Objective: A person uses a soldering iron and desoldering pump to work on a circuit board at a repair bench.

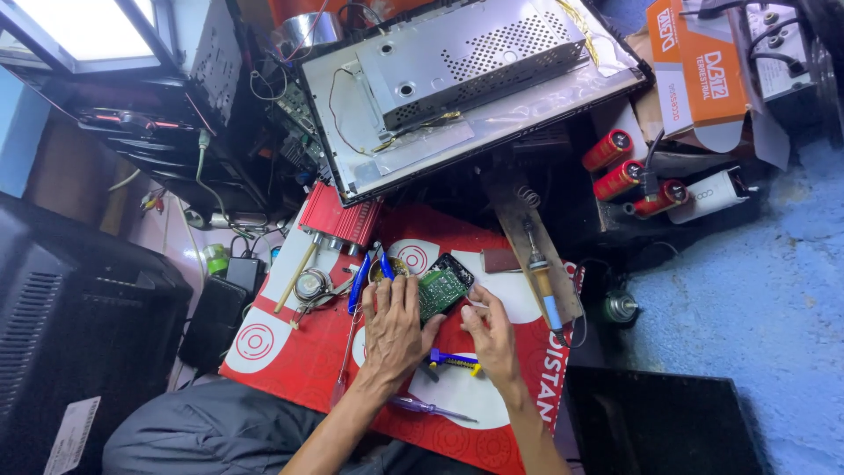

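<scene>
1. The left hand (393,327) lay flat, fingers open, pinning the green circuit board (442,288) on the red mat (299,352).
2. The right hand (491,334) pinched the board's edge.
3. Next likely called for a tool, probably the nearby soldering iron (542,280).

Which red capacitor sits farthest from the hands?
The top red capacitor, highest of the three in the stack; the other two lie lower and closer to the right hand.

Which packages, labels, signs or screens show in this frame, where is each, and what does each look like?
Cardboard box: top right, orange and white, flaps open.
Printed mat: under both hands, red with white circles and lettering.
Paper label: bottom left, white strip on a black casing.
Dark panel: bottom right, flat black rectangle, possibly a screen.
Left hand and right hand: at a green circuit board, centre.
</scene>
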